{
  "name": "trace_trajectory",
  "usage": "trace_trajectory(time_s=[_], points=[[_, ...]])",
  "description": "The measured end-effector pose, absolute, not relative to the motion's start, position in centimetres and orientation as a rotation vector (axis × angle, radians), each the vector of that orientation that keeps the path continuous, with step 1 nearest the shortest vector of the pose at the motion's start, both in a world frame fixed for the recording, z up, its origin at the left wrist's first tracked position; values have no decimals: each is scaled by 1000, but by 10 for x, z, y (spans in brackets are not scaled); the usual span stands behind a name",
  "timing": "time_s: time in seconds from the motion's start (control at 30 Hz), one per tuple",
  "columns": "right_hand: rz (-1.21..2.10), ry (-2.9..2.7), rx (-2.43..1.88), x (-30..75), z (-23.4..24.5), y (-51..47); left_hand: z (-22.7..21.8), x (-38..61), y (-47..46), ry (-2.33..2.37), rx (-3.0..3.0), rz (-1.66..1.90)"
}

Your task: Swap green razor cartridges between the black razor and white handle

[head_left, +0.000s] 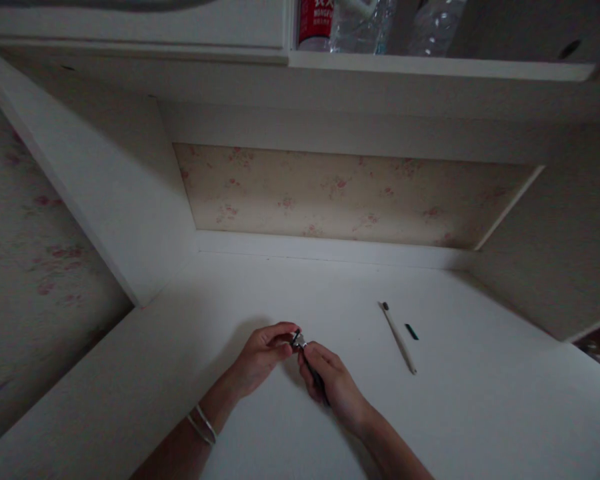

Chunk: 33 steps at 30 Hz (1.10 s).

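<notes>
My right hand [330,377] is wrapped around the dark handle of a slim tool with a silvery head [299,340], which looks like a razor, though its kind is too small to be sure of. At the head end, my left hand [263,353] pinches with thumb and fingertips around a small dark edge. Both hands meet low in the middle of the view, just above the white tabletop [280,287]. To the right of them lies a pale toothbrush [399,339] with a dark bristle head. Beside it is a short dark green strip [411,332].
A white shelf [430,63] overhangs the back, holding a red-labelled bottle [315,23] and clear plastic bottles [436,27]. White side panels [110,180] flank the tabletop. Floral wallpaper [337,190] covers the wall behind.
</notes>
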State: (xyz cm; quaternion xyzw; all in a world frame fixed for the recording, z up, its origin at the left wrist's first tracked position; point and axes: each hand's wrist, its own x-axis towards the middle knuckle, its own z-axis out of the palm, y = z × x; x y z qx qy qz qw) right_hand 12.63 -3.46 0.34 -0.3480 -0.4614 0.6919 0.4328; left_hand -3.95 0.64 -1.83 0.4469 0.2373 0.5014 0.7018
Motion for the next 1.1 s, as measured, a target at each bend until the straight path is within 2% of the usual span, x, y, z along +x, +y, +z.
trace_trajectory(time_s=[0.13,0.3,0.57,1.1], points=[[1818,-1017,-883,122,1,-36,-21,-39,6,556,1017,1111],[1699,-1054,-965,122,6,-37,-17,-38,5,649,1049,1152],[1777,-972,-881,123,3,-37,-12,-37,3,455,892,1098],[1676,-994,-944,117,4,-40,-14,-35,-1,493,900,1079]])
